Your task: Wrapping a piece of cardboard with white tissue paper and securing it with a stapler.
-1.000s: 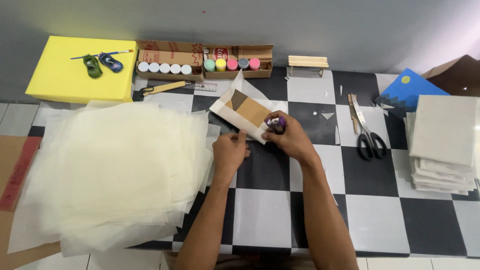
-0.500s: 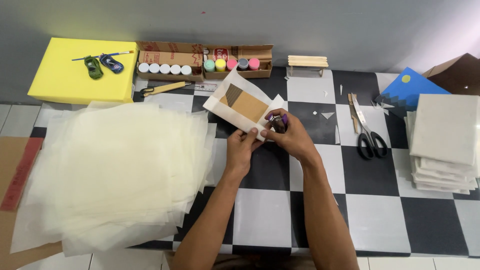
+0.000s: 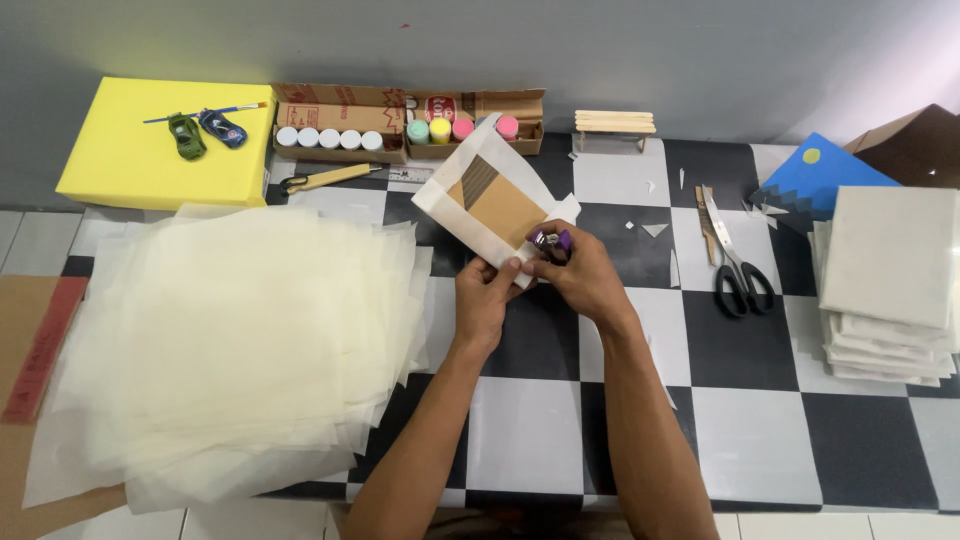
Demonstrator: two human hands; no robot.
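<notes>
Landmark: wrapped panel [image 3: 492,205], a brown board under translucent white paper, tilted, on the black-and-white checkered surface [image 3: 520,430]; all places below are given from it.
Left hand [image 3: 484,296]: at the panel's lower edge; fingers curled, thumb and fingertips pinching the paper's lower corner; touching the right hand.
Right hand [image 3: 578,274]: at the panel's lower right corner; closed around a small purple object [image 3: 553,241], kind cannot be told; fingertips pressed to the paper edge.
Paper stack [image 3: 225,345]: large loose heap of pale translucent sheets, left of and below the panel, near but apart.
Paint pots [image 3: 395,135]: a row of small pots, white caps and coloured caps, in two open cardboard trays just above the panel; the panel's top corner overlaps the right tray in view.
Utility knife [image 3: 325,179]: yellow, left of the panel's upper edge, just below the trays.
Yellow block [image 3: 130,165]: far upper left; two toy cars [image 3: 205,131] and a thin brush lie on it.
Wooden bench model [image 3: 614,124]: upper right, near.
Scissors [image 3: 737,262]: right, well apart; black handles.
Canvas stack [image 3: 885,285]: far right; white panels piled; a blue painted board [image 3: 810,180] just above them.
</notes>
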